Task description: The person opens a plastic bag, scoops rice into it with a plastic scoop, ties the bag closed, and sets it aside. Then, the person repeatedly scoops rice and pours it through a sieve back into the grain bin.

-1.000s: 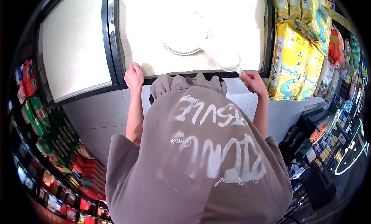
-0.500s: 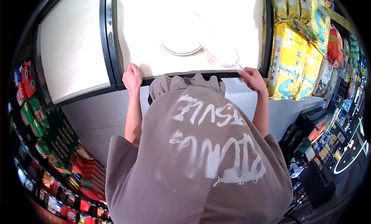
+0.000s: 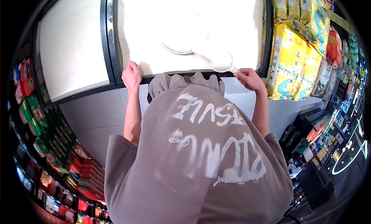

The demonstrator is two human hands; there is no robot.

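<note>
My right hand (image 3: 249, 79) is closed on the handle of a clear scoop (image 3: 222, 64), which holds white grains beside the rim of a round bowl (image 3: 176, 50). The bowl lies in a bin of white rice (image 3: 150, 34), and its inside is washed out by glare. At the bin's front edge, left of the bowl, my left hand (image 3: 131, 74) is curled into closed fingers; whether anything is in them is hidden.
Black frame bars (image 3: 112, 42) divide this bin from a second white-filled bin (image 3: 73, 46) on the left. Yellow rice bags (image 3: 288, 61) stand at the right. Shelves of green packets (image 3: 44, 135) line the lower left.
The scoop has shifted left toward the bowl, and my right hand has moved slightly left with it. My left hand has stayed nearly in place.
</note>
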